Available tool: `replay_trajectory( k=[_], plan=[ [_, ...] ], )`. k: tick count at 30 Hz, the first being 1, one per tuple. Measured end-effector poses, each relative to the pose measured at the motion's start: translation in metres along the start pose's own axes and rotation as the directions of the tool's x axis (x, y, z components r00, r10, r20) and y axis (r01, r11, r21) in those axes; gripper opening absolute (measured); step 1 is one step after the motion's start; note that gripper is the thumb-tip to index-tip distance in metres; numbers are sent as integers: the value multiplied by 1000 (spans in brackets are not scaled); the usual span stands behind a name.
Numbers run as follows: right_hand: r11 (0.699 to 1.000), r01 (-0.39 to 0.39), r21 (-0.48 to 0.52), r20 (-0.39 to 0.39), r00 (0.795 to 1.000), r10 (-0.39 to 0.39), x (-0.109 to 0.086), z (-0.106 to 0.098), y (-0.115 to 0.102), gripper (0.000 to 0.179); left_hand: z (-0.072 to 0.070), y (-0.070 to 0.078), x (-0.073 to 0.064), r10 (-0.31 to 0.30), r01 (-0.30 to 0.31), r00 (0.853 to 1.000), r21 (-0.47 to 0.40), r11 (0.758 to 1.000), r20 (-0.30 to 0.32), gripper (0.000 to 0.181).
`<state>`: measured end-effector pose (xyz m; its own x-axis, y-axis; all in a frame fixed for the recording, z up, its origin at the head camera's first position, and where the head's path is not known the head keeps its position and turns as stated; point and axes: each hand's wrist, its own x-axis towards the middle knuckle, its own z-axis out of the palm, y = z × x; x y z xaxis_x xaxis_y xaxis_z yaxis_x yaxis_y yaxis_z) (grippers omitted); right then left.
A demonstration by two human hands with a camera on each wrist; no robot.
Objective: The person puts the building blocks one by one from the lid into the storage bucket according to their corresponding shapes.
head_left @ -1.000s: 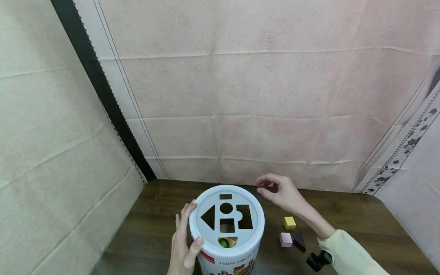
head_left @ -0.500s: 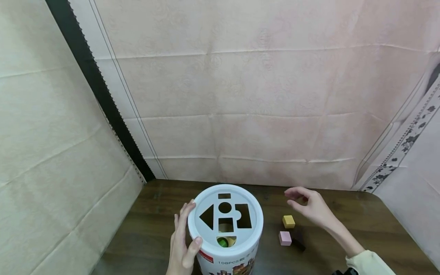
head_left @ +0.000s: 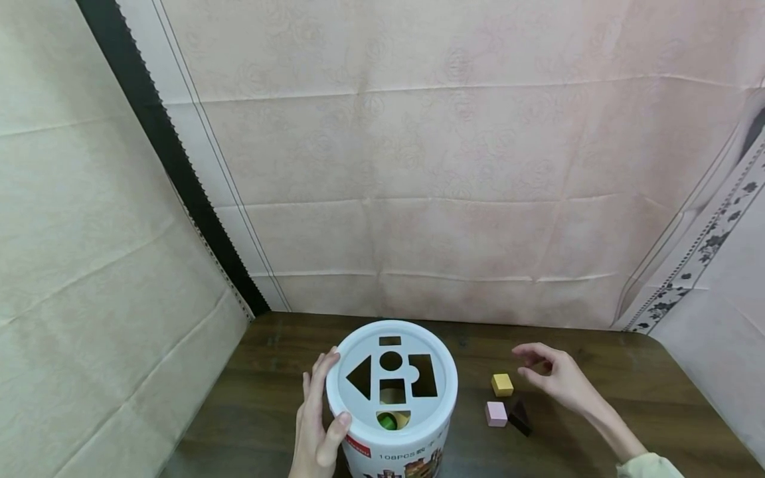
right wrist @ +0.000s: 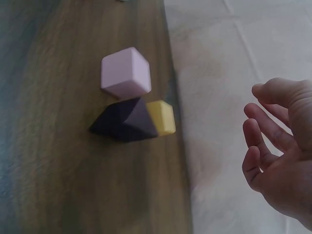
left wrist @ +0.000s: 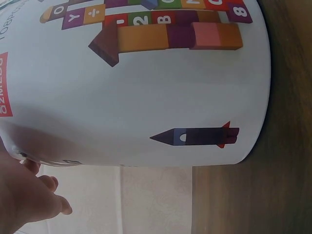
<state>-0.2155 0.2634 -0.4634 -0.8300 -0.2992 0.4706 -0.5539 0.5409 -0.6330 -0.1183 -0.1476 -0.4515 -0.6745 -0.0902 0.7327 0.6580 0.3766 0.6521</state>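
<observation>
A white bucket (head_left: 364, 435) with a pale blue lid (head_left: 370, 338) stands on the table, and the lid has several cut-out shapes. My left hand (head_left: 317, 418) holds the bucket at its left side, thumb and fingers spread around the lid's rim. Inside, through the nearest hole, a green piece (head_left: 387, 421) shows. To the right of the bucket lie a yellow block (head_left: 502, 385), a pink cube (head_left: 496, 414) and a black triangular block (head_left: 520, 418). My right hand (head_left: 558, 375) hovers right of the yellow block, fingers loosely bent, with nothing in it.
The wooden table (head_left: 239, 411) has its back edge against a pale cloth wall (head_left: 448, 199). More cloth closes in the left and right sides. Printed toy-block pictures cover the bucket's side.
My right hand has moved away from beside the lid, rightward and a little nearer, to the right of the blocks. The left hand and bucket stay put.
</observation>
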Motion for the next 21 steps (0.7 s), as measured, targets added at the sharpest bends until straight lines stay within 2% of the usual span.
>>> replay_trajectory(
  k=[12, 21],
  plan=[
    [994, -106, 14, 35, 994, 106, -16, 8, 29, 32, -1, 3, 0, -32, 32, 999, -3, 999, 8, 68],
    [986, -152, 70, 80, 986, 147, -18, 16, 39, 32, 0, 2, 0, -4, 4, 1000, -5, 1000, -1, 66]
  ],
)
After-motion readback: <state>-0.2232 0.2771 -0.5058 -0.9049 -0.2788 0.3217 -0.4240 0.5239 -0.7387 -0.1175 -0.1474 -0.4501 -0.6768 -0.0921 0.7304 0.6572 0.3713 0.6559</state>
